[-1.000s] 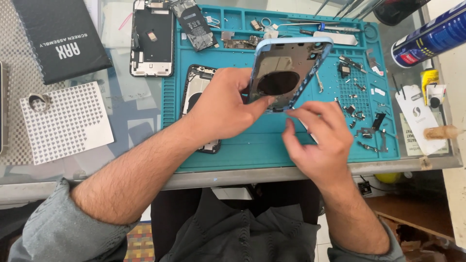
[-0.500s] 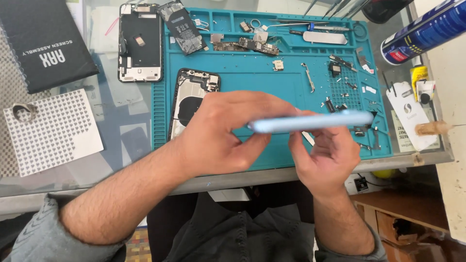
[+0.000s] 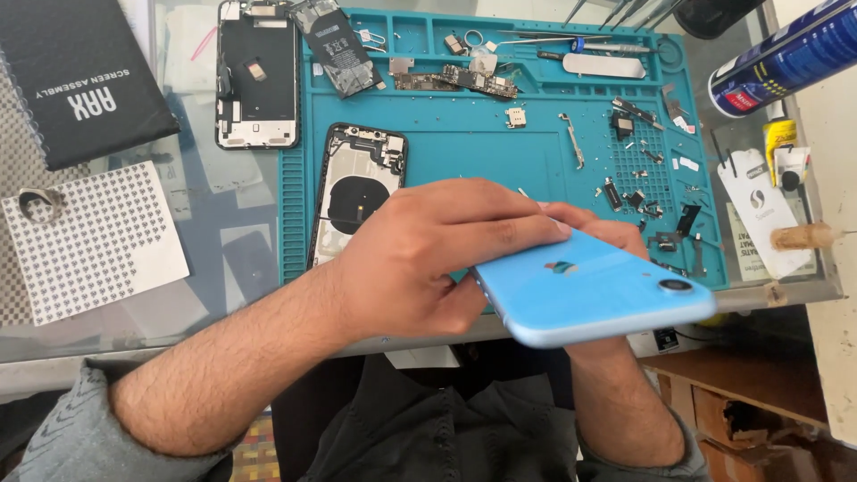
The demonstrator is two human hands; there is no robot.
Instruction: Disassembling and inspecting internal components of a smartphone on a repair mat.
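Note:
A light blue phone housing (image 3: 589, 290) is held over the table's near edge, its blue back facing up with the camera ring at the right. My left hand (image 3: 428, 259) grips its left end, fingers laid across the top. My right hand (image 3: 616, 234) is mostly hidden under and behind the housing; only its fingers show at the far edge, touching it. Behind my left hand, a second opened phone frame (image 3: 355, 183) with a dark round coil lies on the teal work mat (image 3: 500, 152).
A phone screen (image 3: 257, 76) lies face down at the mat's left, a black battery (image 3: 337, 40) beside it. Circuit boards (image 3: 455, 80), tweezers and several small parts and screws sit on the mat. A black box (image 3: 76, 76), white dotted card (image 3: 89, 241) and blue spray can (image 3: 786, 58) surround it.
The blue housing has been flipped from its open inner side, through edge-on, to back up, and has come nearer to me and lower. The second frame on the mat is uncovered.

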